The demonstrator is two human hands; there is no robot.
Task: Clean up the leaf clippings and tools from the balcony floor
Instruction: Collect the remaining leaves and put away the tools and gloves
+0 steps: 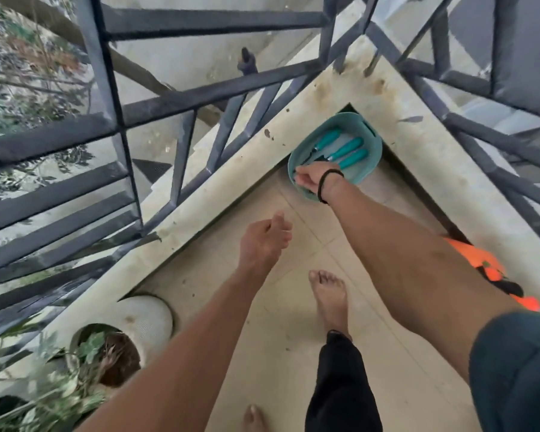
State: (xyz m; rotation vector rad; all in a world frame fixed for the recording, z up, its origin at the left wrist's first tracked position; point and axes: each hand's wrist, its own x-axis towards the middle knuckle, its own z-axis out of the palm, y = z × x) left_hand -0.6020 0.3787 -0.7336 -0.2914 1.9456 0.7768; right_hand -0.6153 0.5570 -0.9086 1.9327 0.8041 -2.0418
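Basket: teal [360,179], oval, on the floor [293,307] in the ledge [231,194] corner.
Tools: three teal-handled [345,148], lying side by side inside the basket.
Right hand: [312,177] fingers curled over the basket's near rim, gripping it.
Left hand: [267,238] loosely curled, holding nothing, near the basket.
Around: white pot [144,319] by the ledge, well apart from the basket; railing [200,98] beyond.

Nothing readable is showing anywhere here: no words, numbers, brand marks or signs. The teal basket [368,169] and the teal-handled tools [345,150] lying in it are showing plain surfaces, and the white pot [144,319] is carrying no label either.
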